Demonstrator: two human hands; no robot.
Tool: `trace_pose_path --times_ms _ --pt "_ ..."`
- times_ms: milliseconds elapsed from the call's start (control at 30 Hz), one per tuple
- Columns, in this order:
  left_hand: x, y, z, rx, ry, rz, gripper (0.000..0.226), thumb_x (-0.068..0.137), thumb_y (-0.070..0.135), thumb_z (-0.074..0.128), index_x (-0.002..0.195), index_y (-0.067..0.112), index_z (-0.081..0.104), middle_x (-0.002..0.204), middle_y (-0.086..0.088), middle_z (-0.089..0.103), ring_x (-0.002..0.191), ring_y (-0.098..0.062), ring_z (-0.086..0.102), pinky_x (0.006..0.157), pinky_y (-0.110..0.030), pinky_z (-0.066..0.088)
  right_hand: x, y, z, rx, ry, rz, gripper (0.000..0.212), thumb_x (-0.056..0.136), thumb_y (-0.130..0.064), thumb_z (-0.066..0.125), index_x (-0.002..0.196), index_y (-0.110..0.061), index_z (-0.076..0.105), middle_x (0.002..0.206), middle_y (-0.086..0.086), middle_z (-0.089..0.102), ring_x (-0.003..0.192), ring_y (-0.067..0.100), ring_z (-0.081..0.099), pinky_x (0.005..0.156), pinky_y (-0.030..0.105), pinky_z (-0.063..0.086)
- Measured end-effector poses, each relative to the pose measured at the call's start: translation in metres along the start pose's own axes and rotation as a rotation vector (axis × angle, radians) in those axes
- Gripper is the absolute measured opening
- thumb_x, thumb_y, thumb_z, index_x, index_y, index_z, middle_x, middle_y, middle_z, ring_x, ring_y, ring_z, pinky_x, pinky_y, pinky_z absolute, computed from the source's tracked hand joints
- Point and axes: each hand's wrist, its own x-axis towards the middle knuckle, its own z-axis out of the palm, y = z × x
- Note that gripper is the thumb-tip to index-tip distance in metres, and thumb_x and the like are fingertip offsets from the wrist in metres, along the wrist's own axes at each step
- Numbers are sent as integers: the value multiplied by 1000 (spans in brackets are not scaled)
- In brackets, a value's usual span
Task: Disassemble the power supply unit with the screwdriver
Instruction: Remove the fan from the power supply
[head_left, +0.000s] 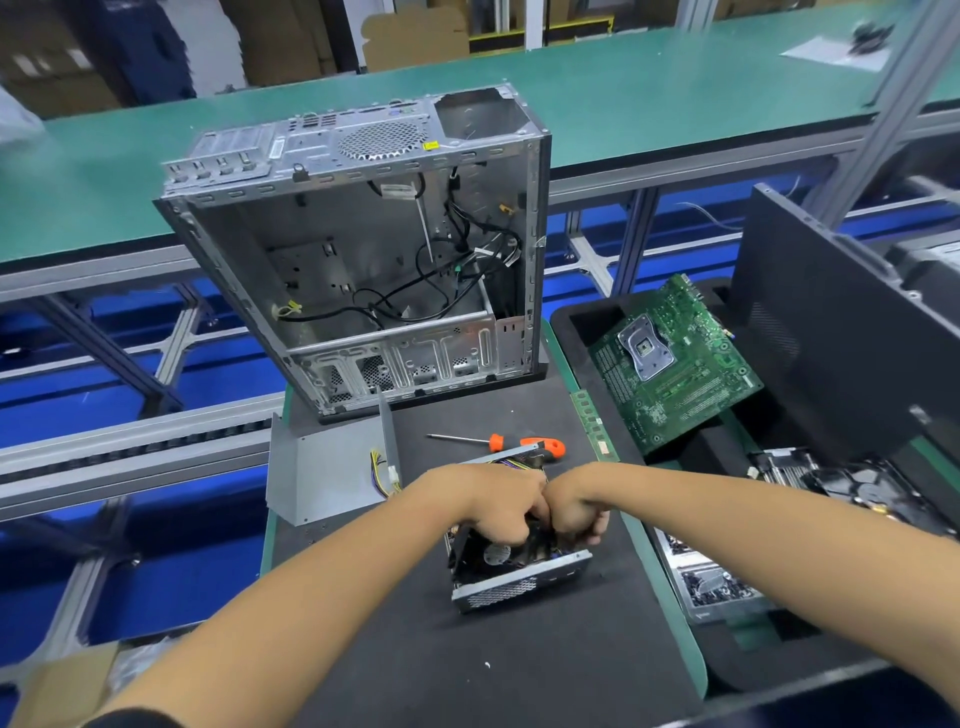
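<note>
Seen from above, a person's left hand (498, 506) and right hand (576, 512) meet knuckle to knuckle over an opened power supply unit (511, 577) lying on a dark surface (467, 665). Both sets of fingers curl down into its interior, gripping parts there; exactly what they hold is hidden. An orange-handled screwdriver (498, 442) lies just beyond the unit. A grey metal cover (324, 467) sits to the left, before an upright, gutted computer case (363, 249).

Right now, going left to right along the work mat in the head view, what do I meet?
Metal cover → left hand → right hand, both gripping the power supply → RAM stick → motherboard.
</note>
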Motion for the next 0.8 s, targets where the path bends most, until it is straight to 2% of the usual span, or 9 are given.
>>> trace_pose_path --times_ms 67,133,233,433,533,600,700,800 --pt "0 0 1 42 14 14 44 75 6 52 116 16 64 109 -8 47 103 -27 49 90 -40 43 0 2 0 43 -17 0 33 97 -1 42 65 -8 44 34 -4 49 25 4 42 33 10 32" --pt "-1 -1 4 22 37 28 46 75 5 53 118 17 62 110 -5 45 102 -22 47 88 -36 41 1 4 -1 81 -12 -9 28 98 -3 44 70 -10 45 50 1 53 27 3 44 35 12 34" --pt "-3 -1 5 44 60 46 50 74 5 54 121 19 61 110 -3 43 86 -12 37 69 -21 25 3 5 -1 108 5 -20 23 97 -5 47 76 -12 46 63 3 50 29 4 46 36 12 36" --pt "4 9 4 168 -29 -57 46 76 13 50 118 23 62 104 -2 36 79 -22 43 56 -31 27 -3 7 0 171 2 -40 25 96 -4 45 73 -14 48 60 1 51 30 2 46 38 13 34" --pt "4 10 3 168 -38 -61 42 78 14 48 115 22 65 106 -2 38 86 -24 47 65 -33 37 -4 7 1 180 10 -58 28 94 -3 44 69 -14 48 45 -4 53 29 2 43 35 12 32" --pt "5 11 3 188 -52 -83 39 79 16 49 114 20 65 108 -2 39 90 -26 51 70 -37 44 -6 7 1 183 11 -65 27 93 -3 44 68 -14 48 47 -4 52 29 3 43 35 13 30" --pt "5 13 5 237 -66 -107 41 80 18 49 119 17 63 110 -2 38 84 -25 50 64 -35 38 -6 8 3 212 9 -68 25 94 -4 46 71 -14 49 59 2 50 30 3 43 34 13 29" --pt "3 14 8 268 -55 -122 40 81 19 48 118 14 62 114 -3 39 82 -30 54 60 -36 38 -8 7 1 246 -1 -65 19 94 -5 47 78 -14 51 61 2 47 30 3 42 34 13 28"
